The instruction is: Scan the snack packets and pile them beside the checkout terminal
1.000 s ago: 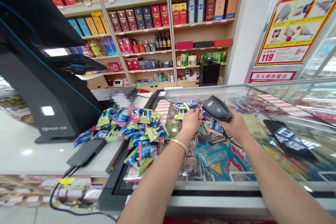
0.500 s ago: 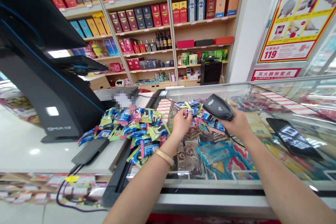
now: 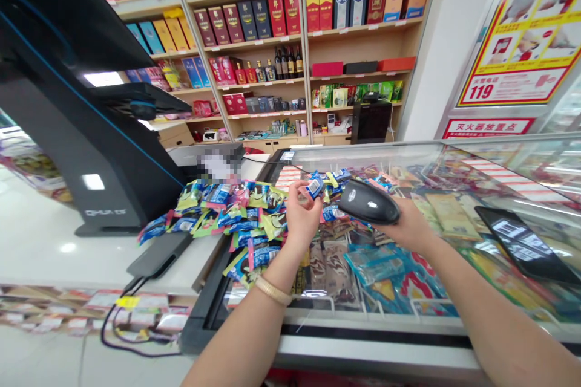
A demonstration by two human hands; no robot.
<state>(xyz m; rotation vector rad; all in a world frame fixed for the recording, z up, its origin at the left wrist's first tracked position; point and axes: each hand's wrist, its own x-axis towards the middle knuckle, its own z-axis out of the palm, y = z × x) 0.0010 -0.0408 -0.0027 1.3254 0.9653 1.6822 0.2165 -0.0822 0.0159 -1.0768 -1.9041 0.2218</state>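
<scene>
Between the thumb and fingers of my left hand (image 3: pixel 303 213) is a small blue snack packet (image 3: pixel 315 185), its barcode side showing. My right hand (image 3: pixel 411 224) is wrapped round a black barcode scanner (image 3: pixel 370 201), whose head points left toward that packet, a short gap apart. Under and behind the scanner, more packets (image 3: pixel 333 213) lie on the glass top. Left of my left hand, a heap of blue, green and pink packets (image 3: pixel 245 217) spreads from the white counter onto the freezer's edge.
A glass-topped freezer (image 3: pixel 327 319) holds wrapped goods below. A black phone (image 3: pixel 521 242) lies on its right side. At left stand a dark checkout terminal (image 3: pixel 113 151) and a flat grey device (image 3: pixel 158 260) with cables. Shelves of boxed bottles (image 3: pixel 254 81) line the back.
My left hand has lifted a packet from the pile and drawn it slightly left, barcode side now visible. The scanner has turned and dipped toward it. The view has shifted slightly.
</scene>
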